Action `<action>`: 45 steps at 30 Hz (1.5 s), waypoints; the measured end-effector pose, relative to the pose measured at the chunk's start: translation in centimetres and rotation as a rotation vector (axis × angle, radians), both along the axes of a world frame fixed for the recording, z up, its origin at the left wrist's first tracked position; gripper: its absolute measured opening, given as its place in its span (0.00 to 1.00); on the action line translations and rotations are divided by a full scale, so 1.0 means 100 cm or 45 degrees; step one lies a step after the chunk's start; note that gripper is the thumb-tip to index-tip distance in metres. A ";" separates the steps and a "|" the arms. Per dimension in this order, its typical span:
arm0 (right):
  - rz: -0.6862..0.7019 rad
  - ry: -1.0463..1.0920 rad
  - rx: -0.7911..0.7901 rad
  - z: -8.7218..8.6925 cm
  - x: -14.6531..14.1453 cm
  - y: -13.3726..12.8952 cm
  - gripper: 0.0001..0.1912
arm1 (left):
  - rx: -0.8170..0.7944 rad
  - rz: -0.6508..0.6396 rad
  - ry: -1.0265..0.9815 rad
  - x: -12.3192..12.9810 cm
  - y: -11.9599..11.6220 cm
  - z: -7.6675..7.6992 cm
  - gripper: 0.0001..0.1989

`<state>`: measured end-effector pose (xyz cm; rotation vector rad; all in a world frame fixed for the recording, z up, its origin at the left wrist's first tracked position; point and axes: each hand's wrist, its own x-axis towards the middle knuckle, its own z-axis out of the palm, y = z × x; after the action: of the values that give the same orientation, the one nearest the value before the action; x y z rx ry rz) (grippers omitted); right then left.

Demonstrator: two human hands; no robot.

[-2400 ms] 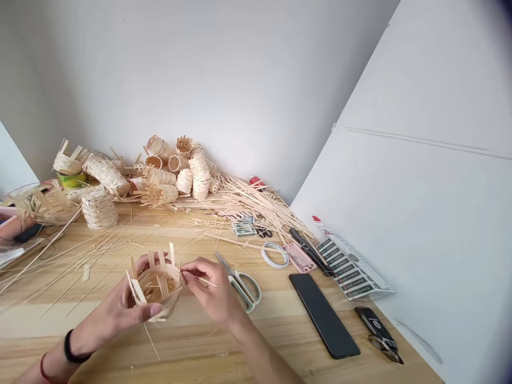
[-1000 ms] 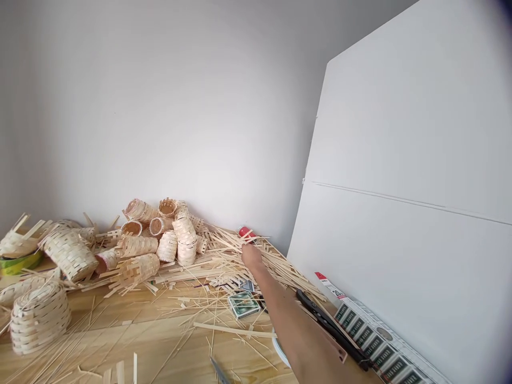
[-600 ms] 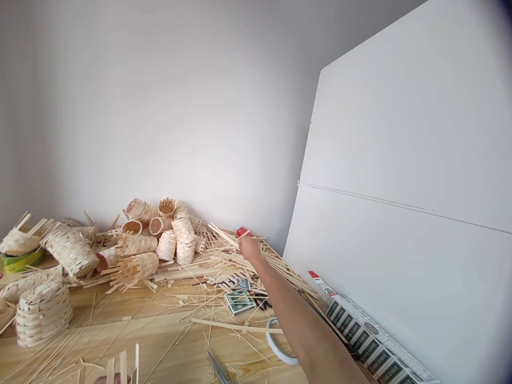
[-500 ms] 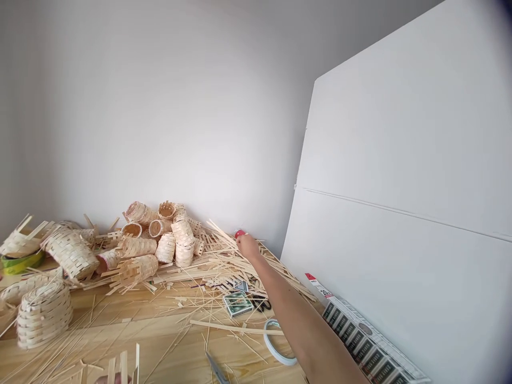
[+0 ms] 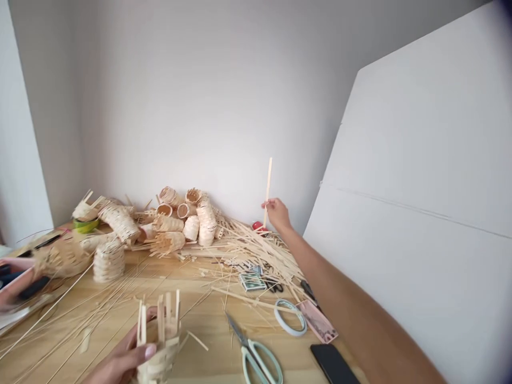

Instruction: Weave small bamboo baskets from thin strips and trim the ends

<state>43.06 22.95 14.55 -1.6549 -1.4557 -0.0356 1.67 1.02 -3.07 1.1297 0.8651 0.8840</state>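
One long, flat, pale wooden strip [image 5: 269, 181] stands nearly upright, far and right of centre; we pinch it between thumb and fingers of the right hand [image 5: 277, 213]. Our left hand [image 5: 127, 358] curls around a small round basket of pale woven slats [image 5: 160, 364], near and left, well apart, its stakes [image 5: 161, 320] roughly parallel to the strip.
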 end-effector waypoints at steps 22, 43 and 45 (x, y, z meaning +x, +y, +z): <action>1.035 0.190 -0.260 -0.081 -0.120 -0.217 0.09 | 0.191 0.355 0.128 -0.004 -0.003 -0.002 0.37; 1.117 0.337 -0.097 -0.161 -0.149 -0.258 0.09 | 0.467 0.298 0.406 0.004 -0.022 0.002 0.39; 1.110 0.354 -0.087 -0.159 -0.149 -0.259 0.09 | 0.434 0.311 0.400 0.002 -0.022 0.001 0.41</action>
<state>28.17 -2.92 -1.31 -0.9061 -1.8393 0.7026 1.92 -1.15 -2.96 1.5079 1.1569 1.1014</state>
